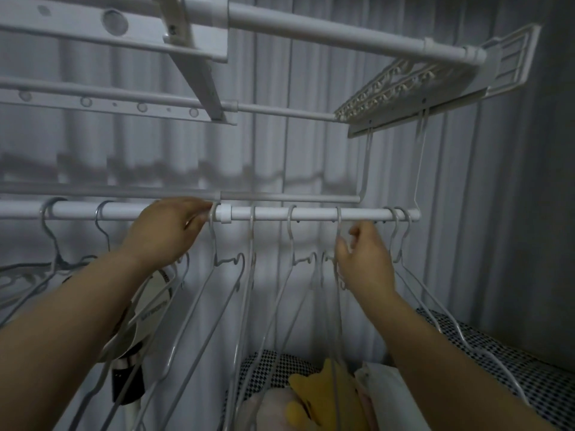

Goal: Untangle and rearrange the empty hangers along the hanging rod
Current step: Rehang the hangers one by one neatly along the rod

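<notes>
A white hanging rod (311,214) runs across the middle of the view. Several empty white wire hangers hang from it by their hooks, spaced along its length, with two close together at the right end (399,225). My left hand (166,231) is raised to the rod, its fingertips pinching the hook of one white hanger (213,231) beside the rod's joint collar. My right hand (364,259) is just under the rod, thumb and fingers closed around the neck of another white hanger (339,225). Grey hangers (53,241) hang at the left.
A white drying rack (311,29) with more rods and a clip panel (404,88) sits overhead. A second thin rod (280,197) runs just behind the hanging rod. Below are a checked cushion (497,368), yellow and white cloth (323,396), and a white and black appliance (130,368). A curtain is behind.
</notes>
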